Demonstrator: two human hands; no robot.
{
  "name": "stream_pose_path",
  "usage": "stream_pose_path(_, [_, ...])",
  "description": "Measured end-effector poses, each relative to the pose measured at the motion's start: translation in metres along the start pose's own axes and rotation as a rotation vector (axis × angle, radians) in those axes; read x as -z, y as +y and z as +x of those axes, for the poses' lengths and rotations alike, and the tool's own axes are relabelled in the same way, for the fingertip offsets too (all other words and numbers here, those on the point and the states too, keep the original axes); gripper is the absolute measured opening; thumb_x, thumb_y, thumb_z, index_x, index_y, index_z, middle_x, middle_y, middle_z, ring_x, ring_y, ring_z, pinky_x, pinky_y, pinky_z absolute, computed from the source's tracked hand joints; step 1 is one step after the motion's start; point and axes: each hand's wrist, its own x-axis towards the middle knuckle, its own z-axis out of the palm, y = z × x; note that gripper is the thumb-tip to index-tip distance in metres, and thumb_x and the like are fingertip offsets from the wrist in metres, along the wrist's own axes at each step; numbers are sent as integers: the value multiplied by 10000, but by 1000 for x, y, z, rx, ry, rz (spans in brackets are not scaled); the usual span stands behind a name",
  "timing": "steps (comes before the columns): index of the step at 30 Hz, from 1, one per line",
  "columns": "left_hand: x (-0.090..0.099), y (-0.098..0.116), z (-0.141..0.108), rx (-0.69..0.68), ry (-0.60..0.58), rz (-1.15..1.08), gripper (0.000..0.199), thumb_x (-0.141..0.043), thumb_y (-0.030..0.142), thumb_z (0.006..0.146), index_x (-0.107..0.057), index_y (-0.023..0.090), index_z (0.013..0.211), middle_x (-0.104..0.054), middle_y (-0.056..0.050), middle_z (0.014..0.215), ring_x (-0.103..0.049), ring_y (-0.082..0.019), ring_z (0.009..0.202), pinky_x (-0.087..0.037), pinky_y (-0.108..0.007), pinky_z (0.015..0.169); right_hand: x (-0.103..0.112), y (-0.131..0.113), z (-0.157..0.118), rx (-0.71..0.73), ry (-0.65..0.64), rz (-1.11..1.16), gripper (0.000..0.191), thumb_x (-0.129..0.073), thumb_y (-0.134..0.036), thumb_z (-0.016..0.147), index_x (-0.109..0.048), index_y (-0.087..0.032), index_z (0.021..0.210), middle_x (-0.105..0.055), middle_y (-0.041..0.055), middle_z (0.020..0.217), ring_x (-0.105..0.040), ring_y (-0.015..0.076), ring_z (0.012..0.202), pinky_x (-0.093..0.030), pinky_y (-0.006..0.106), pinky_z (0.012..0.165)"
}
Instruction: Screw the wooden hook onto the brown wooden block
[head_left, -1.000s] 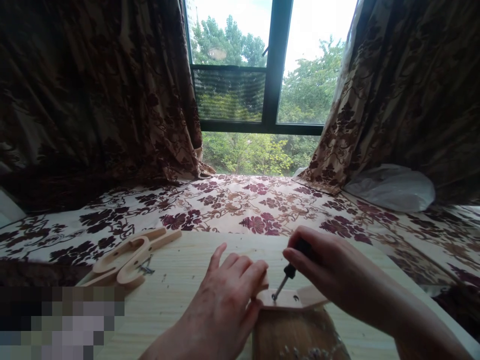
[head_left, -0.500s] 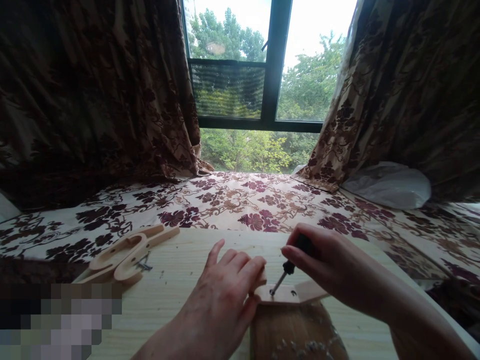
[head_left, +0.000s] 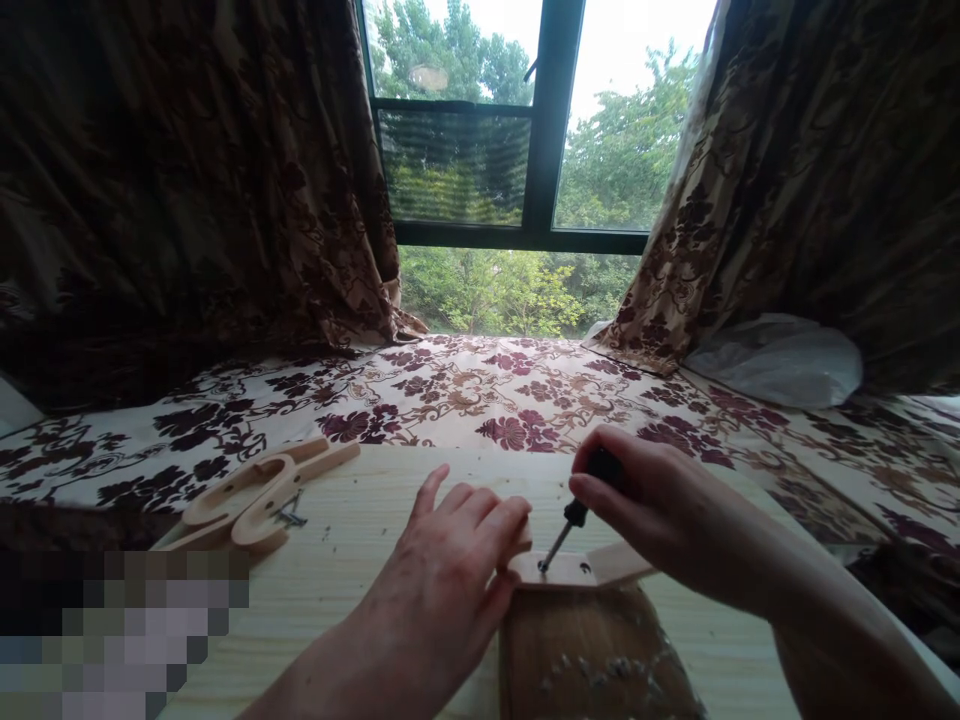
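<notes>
A screwdriver (head_left: 576,512) with a black handle is gripped in my right hand (head_left: 637,500), tilted, its tip in a hole of a pale wooden piece (head_left: 564,570). A second hole shows to the right of the tip. My left hand (head_left: 457,570) is closed on the left end of this wooden piece, its thumb at the near side and its fingers over the top; the index finger or one beside it sticks up. Just in front lies a dark brown wooden block (head_left: 577,640) with small metal screws (head_left: 607,668) scattered on it.
Several shaped wooden parts (head_left: 262,500) lie at the left of the pale wooden board (head_left: 360,590), with a few screws (head_left: 294,514) beside them. Behind is floral cloth (head_left: 465,390), a white plastic bag (head_left: 780,360) at right, curtains (head_left: 300,200) and a window (head_left: 551,150).
The view has tilted slightly down, so everything sits a little higher in the frame. Both hands keep their hold; the screwdriver stays in the same hole.
</notes>
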Motion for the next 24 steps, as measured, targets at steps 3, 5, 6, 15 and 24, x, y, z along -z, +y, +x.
stream_pose_path(3, [0,0,0,3,-3,-11,359,-513,78,816,-475,279,1110,-608,43,1006,-537,-160,983,-182,-518,1093,1,0,-3,37,24,-22,68,-529,-289,878,-555,-226,871,-543,-50,609,-476,111,536,-354,243,501])
stream_pose_path(5, [0,0,-1,4,-4,-15,356,-514,81,818,-475,282,1109,-605,46,1010,-534,-158,988,-175,-512,1095,3,-2,-6,75,10,-12,67,-554,-280,862,-572,-237,910,-514,-63,582,-445,102,507,-337,226,469])
stream_pose_path(6, [0,0,-1,3,-7,-15,353,-512,81,819,-475,282,1107,-604,46,1010,-532,-157,989,-172,-509,1096,3,-3,-7,89,-4,2,46,-554,-268,860,-574,-238,888,-508,-64,580,-438,98,504,-334,219,462])
stream_pose_path(15, [0,-1,-2,2,3,-5,309,-511,86,821,-479,264,1071,-602,36,1009,-531,-163,987,-181,-519,1092,-3,6,2,12,20,14,129,-525,-299,883,-535,-210,790,-592,-30,651,-508,117,585,-380,247,542])
stream_pose_path(24, [2,1,-1,5,-6,-21,245,-498,79,819,-491,248,996,-608,26,993,-543,-169,977,-206,-538,1084,3,-3,-5,93,-62,46,181,-497,-316,904,-574,-212,777,-539,-43,608,-450,95,529,-349,216,485])
